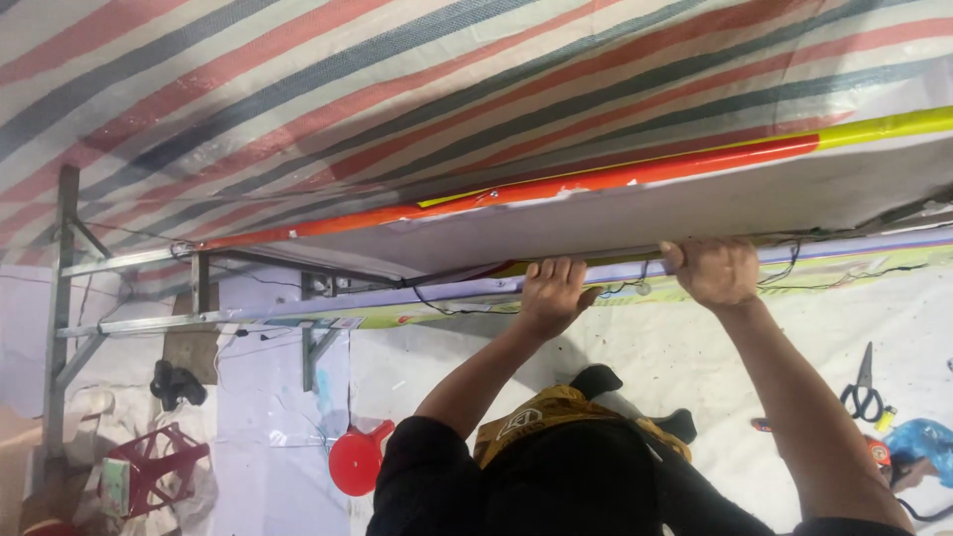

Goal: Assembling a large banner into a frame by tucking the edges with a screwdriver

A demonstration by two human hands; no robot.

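Overhead | left hand [549, 294], right hand [713, 270] grip metal rail [397, 298]

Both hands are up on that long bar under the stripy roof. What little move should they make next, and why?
Probably slide the left hand further left along the metal bar. Both it and the right hand grip close together, leaving the long banner edge beyond them unheld.
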